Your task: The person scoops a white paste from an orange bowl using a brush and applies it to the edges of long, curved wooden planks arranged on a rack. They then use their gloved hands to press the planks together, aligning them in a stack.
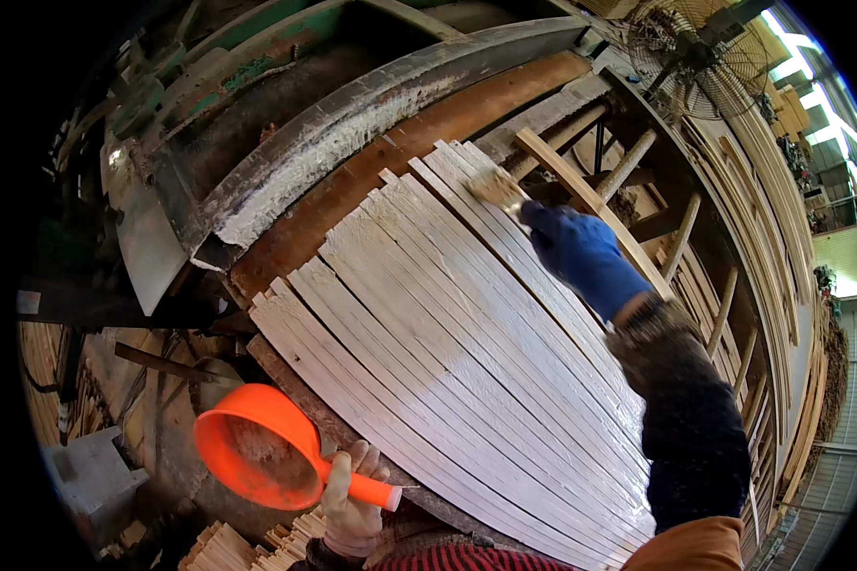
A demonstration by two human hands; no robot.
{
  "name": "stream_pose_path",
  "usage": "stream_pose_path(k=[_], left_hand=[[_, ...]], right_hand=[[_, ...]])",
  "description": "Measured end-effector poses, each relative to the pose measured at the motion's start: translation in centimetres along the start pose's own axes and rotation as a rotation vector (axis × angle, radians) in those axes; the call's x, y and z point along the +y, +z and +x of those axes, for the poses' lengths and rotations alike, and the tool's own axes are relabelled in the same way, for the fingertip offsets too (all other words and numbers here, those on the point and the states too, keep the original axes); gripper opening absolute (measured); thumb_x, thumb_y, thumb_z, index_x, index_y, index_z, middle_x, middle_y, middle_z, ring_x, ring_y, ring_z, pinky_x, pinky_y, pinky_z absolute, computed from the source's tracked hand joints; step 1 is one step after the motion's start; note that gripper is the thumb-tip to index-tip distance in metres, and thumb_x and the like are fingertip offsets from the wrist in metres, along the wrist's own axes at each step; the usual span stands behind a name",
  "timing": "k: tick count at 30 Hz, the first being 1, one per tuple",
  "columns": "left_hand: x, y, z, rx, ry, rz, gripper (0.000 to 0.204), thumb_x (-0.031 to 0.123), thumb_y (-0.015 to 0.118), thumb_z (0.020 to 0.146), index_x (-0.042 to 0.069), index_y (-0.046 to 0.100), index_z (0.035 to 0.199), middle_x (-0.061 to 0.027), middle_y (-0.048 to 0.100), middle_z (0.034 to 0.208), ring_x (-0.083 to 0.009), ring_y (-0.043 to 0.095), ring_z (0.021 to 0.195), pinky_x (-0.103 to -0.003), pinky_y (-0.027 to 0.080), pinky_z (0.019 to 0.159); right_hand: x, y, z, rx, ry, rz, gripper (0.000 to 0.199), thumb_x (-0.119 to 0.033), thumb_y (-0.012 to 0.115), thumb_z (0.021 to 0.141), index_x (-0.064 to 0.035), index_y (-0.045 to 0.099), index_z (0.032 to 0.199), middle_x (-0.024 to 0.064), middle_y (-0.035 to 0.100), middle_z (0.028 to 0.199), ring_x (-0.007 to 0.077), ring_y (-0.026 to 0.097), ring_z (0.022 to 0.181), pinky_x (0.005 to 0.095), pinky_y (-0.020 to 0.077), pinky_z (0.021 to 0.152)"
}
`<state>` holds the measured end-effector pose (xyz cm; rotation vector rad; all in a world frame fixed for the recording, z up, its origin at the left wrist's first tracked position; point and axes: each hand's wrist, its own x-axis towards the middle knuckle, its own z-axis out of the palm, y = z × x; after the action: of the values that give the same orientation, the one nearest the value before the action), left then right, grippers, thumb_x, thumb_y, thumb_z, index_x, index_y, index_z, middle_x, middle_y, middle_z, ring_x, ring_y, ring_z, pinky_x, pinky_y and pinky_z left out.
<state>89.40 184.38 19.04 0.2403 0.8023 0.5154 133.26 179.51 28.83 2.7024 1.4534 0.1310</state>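
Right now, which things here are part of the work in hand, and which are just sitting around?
In use:
right hand in a blue glove, holding a brush
white-coated wooden slats under the brush
left hand holding an orange scoop

Lying about:
fan
loose wooden strip
bundled sticks

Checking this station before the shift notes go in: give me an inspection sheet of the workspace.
Surface: white-coated wooden slats laid side by side on a frame.
Job's things: brush on the slats' far end; orange scoop with whitish residue.
Clutter: bundled sticks below the scoop.
Hands: right hand, blue glove, holds the brush; left hand, light glove, grips the scoop's handle.
Cables: nothing seen.
Surroundings: fan, stacked timber at right.
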Motion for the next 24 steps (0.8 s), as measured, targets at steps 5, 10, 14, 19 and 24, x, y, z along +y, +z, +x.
stream_pose_path(k=[5, 10, 14, 19, 24], left_hand=[[0.7, 2.4, -0.6, 0.222, -0.013, 0.049, 0.020, 0.024, 0.061, 0.096, 0.012, 0.054, 0.111, -0.0075, 0.063, 0.115, -0.0249, 0.059, 0.110, -0.039, 0.051, 0.082], [0.2, 0.9, 0.2, -0.017, -0.013, 0.009, 0.023, 0.028, 0.062, 0.095, 0.010, 0.056, 0.109, -0.0055, 0.062, 0.113, -0.0197, 0.058, 0.101, -0.035, 0.048, 0.080], [0.5, 1.5, -0.6, 0.140, -0.002, 0.074, 0.034, 0.028, 0.058, 0.098, 0.003, 0.055, 0.121, -0.0092, 0.061, 0.121, -0.0255, 0.058, 0.115, -0.038, 0.052, 0.085], [0.1, 0.6, -0.1, 0.028, -0.022, -0.011, 0.029, 0.023, 0.059, 0.096, 0.005, 0.053, 0.118, -0.0120, 0.060, 0.123, -0.0274, 0.059, 0.112, -0.040, 0.052, 0.083], [0.3, 1.8, -1.0, 0.080, 0.043, -0.020, 0.029, 0.024, 0.059, 0.097, 0.004, 0.053, 0.117, -0.0128, 0.063, 0.119, -0.0263, 0.061, 0.111, -0.039, 0.054, 0.082]], right_hand=[[-7.8, -6.5, -0.8, -0.040, -0.103, 0.034, 0.028, -0.023, 0.063, 0.090, -0.0243, 0.068, 0.117, 0.0076, 0.068, 0.071, 0.0249, 0.067, 0.061, 0.0375, 0.0547, 0.058], [-16.7, -0.6, -2.6, -0.275, -0.073, 0.068, 0.048, -0.021, 0.045, 0.095, -0.0128, 0.041, 0.143, 0.0157, 0.065, 0.105, 0.0295, 0.070, 0.075, 0.0551, 0.0489, 0.057], [-15.1, -5.9, -6.3, -0.528, -0.198, 0.096, 0.045, -0.023, 0.043, 0.097, -0.0203, 0.045, 0.142, 0.0132, 0.065, 0.107, 0.0301, 0.070, 0.083, 0.0543, 0.0500, 0.070], [-12.5, -5.3, 0.1, -0.031, -0.218, -0.142, 0.024, -0.032, 0.058, 0.094, -0.0136, 0.065, 0.107, 0.0100, 0.067, 0.076, 0.0239, 0.069, 0.068, 0.0370, 0.0534, 0.061], [-12.1, -3.6, -2.4, -0.012, -0.304, 0.045, 0.018, -0.021, 0.058, 0.092, -0.0183, 0.067, 0.108, 0.0109, 0.070, 0.079, 0.0282, 0.070, 0.070, 0.0403, 0.0547, 0.065]])
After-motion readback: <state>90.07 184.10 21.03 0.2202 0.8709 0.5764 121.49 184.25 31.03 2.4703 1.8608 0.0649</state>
